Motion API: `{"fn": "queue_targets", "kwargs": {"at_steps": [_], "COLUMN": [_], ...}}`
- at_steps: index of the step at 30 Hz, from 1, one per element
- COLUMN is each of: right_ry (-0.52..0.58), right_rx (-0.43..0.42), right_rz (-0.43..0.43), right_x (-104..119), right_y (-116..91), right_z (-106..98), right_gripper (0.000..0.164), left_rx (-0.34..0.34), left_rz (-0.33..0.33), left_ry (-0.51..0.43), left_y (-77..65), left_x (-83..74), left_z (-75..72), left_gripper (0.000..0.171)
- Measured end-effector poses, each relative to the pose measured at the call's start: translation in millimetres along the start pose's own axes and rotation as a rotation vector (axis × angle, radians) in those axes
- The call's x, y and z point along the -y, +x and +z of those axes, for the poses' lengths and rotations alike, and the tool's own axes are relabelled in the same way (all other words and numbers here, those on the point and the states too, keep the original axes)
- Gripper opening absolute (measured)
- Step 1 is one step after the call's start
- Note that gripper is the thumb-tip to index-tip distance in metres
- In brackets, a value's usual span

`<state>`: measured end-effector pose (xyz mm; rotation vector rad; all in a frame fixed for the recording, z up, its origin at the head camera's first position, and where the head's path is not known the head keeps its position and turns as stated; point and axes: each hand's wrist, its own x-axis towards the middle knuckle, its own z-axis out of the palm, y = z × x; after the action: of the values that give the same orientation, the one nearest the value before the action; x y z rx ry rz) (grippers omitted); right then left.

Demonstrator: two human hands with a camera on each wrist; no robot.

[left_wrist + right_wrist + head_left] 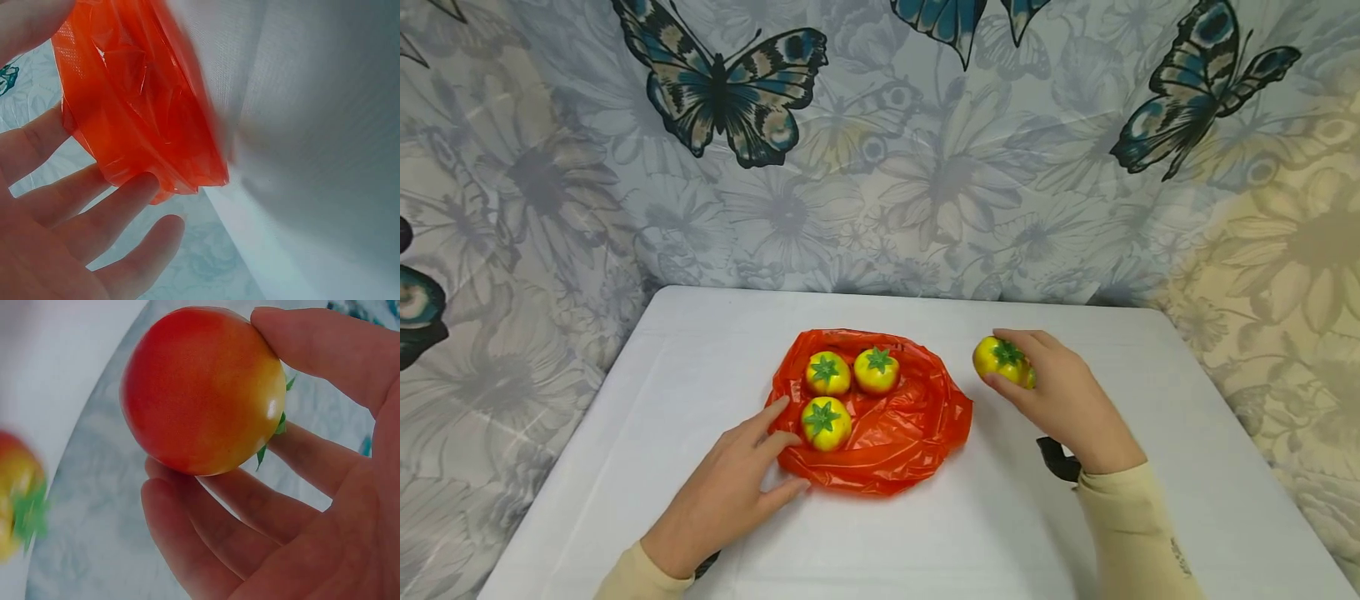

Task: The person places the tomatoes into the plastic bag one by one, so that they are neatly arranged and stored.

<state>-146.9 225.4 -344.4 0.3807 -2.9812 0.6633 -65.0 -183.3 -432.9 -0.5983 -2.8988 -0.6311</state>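
A red plastic bag lies spread on the white table, with three yellow tomatoes with green star-shaped tops grouped on its left part. My left hand is at the bag's left edge, fingers spread and fairly straight, fingertips touching the plastic. In the left wrist view the crinkled bag partly covers some of its fingertips. To the right of the bag, my right hand grips another tomato between thumb and fingers, its red underside facing the right wrist camera.
One more tomato appears blurred at the left edge of the right wrist view. The white table reaches back to a wall hung with butterfly-and-flower fabric. A black wrist strap shows below the right hand.
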Motion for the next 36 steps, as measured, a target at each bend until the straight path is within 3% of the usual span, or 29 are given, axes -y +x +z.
{"fn": "queue_targets", "kwargs": {"at_steps": [16, 27, 36], "right_ry": [-0.001, -0.027, -0.035], "right_rx": [0.124, 0.204, 0.253], "right_rz": [-0.209, -0.206, -0.255], "right_x": [82, 98, 104], "right_y": [13, 8, 7], "right_z": [63, 84, 97], "right_gripper": [0.061, 0.061, 0.059], "left_rx": [0.016, 0.000, 0.004], "left_rz": [0.001, 0.021, 0.013], "left_ry": [-0.010, -0.005, -0.001], "left_y": [0.7, 0.1, 0.6], "left_x": [0.5, 0.9, 1.9], "left_z": [-0.6, -0.5, -1.3], "left_gripper": [0.047, 0.046, 0.046]}}
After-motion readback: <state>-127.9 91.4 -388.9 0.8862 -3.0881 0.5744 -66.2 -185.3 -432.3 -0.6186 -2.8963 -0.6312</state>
